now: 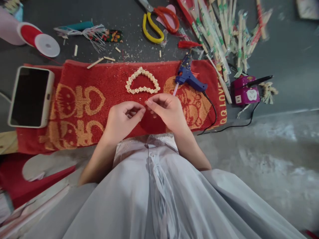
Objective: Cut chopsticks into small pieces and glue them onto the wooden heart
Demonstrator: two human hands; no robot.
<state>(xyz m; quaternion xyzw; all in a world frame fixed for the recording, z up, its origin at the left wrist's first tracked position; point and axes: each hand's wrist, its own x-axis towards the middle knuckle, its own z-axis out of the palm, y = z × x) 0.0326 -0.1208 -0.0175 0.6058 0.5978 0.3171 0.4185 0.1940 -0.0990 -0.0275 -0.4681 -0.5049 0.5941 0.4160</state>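
My left hand (124,119) and my right hand (168,111) face each other above the front part of a red towel (116,75). Both are closed in a pinch, thumb against forefinger, with the fingertips almost meeting. Whatever sits between them is too small to make out; a tiny reddish bit shows at the right fingertips. Just beyond the hands, a half-moon loop of small cream pieces (144,89) lies flat on the towel. A blue glue gun (185,75) with a clear glue stick rests to the right, its black cord running off toward the right.
On the left are a phone (30,97) and a red thread spool (46,45). Scissors (146,5), short stick pieces (95,63) and crumbs lie at the back. Wrapped chopsticks (211,33) and a purple socket box (245,90) with a cord occupy the right.
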